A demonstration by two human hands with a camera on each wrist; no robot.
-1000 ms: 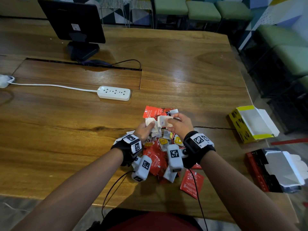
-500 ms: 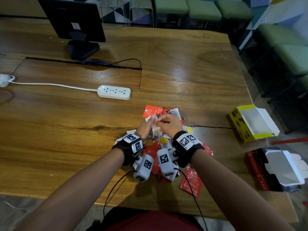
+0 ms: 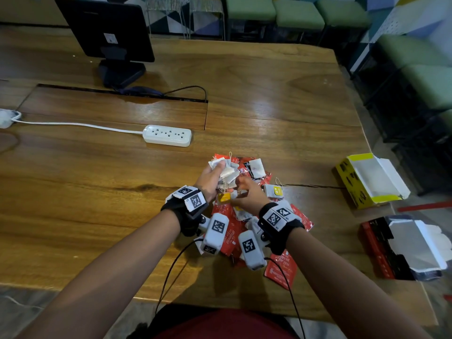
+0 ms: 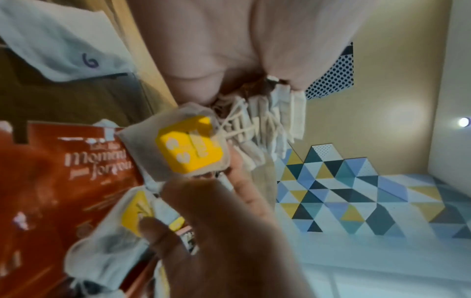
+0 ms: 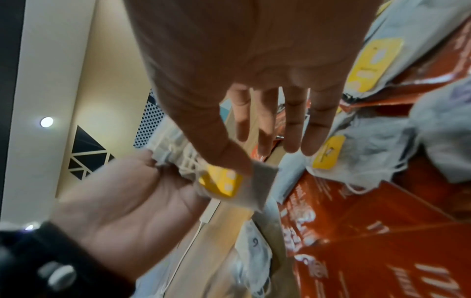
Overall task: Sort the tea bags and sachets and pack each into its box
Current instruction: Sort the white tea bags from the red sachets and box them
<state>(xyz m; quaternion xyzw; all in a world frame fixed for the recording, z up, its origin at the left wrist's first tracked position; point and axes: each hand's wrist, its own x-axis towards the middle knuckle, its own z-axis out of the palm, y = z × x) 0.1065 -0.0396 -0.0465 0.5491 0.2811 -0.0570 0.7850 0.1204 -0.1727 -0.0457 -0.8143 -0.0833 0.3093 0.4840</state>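
From the head view, a black flat monitor on its stand [image 3: 105, 33] sits at the far left of the brown wooden tabletop [image 3: 73, 192], with a white power strip [image 3: 167, 135] nearer, well apart from the pile; at the right edge lie an open yellow cardboard box [image 3: 367, 179], mouth up, and nearer, an open red and black cardboard box [image 3: 403, 245]; between the wrists spreads a heap of flat red foil sachets [image 3: 228, 231] mixed with loose bags; the left hand [image 3: 208, 179] is curled round a bunch of white paper tea bags [image 3: 226, 171], fanned away from the person; the right hand [image 3: 247, 194] sits just beside it.

From the left wrist, the bunch [image 4: 267, 115] is gripped at its strings, edges fanning outward; a yellow-tagged tea bag [image 4: 188, 147] lies flat-faced against it.

From the right wrist, the right hand's [image 5: 254, 70] fingers [image 5: 293, 125] are straight, the thumb pressing that yellow-tagged bag [image 5: 229, 183] toward the left hand [image 5: 122, 201].
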